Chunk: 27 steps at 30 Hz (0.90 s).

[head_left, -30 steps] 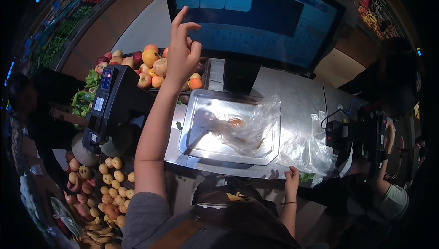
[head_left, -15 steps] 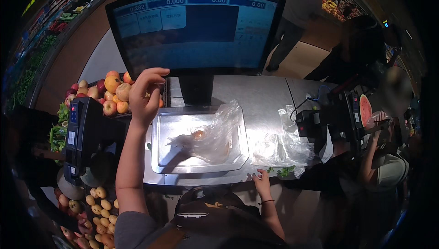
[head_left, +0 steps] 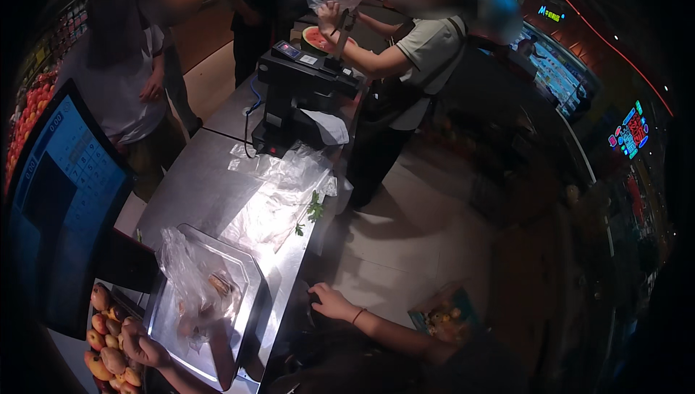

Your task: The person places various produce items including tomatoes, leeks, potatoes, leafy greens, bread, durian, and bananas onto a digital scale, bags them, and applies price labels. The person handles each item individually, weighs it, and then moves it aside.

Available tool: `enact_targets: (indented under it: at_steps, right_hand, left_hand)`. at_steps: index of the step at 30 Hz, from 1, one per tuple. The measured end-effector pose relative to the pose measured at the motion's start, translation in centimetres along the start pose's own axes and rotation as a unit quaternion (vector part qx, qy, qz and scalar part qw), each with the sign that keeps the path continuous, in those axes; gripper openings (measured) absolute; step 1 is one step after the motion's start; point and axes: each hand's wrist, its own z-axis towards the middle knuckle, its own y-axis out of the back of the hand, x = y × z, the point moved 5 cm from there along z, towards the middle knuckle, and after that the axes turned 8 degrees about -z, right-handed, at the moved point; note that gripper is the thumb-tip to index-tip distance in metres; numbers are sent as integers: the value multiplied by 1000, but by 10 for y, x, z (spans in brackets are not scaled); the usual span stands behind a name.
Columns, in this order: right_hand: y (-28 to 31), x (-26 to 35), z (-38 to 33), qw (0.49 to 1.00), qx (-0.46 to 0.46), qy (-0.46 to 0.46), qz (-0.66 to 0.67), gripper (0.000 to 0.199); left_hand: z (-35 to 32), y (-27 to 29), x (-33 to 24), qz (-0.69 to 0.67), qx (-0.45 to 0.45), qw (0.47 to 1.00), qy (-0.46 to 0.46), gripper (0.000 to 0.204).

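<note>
On the scale tray (head_left: 250, 278), a bag (head_left: 192, 285) is touched by the half-curled, empty left hand (head_left: 145, 347); the right hand (head_left: 329, 301) rests open. The bag is best kept centred.

Bare forearms, thin red bracelet (head_left: 356, 315), dark top

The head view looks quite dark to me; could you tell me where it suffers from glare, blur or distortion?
Head view: dim overall with black fisheye corners; the steel counter edges bow; the blue touchscreen glows brightest; the plastic bag on the scale tray catches glare; the left hand looks slightly soft.
</note>
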Motion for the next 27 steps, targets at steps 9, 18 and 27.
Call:
enact_targets:
  at_steps: [9,18,27]
  right_hand:
    - [-57,-103,-139,884,444,-139,45,42]
    - [-68,-128,-194,750,511,-306,287,48]
    - [-106,-212,-221,720,491,-334,360,45]
  left_hand:
    - [-20,52,27,88,41,992,-84,32]
    - [-14,27,-44,186,10,952,-241,13]
    - [-4,23,-58,27,11,995,-95,13]
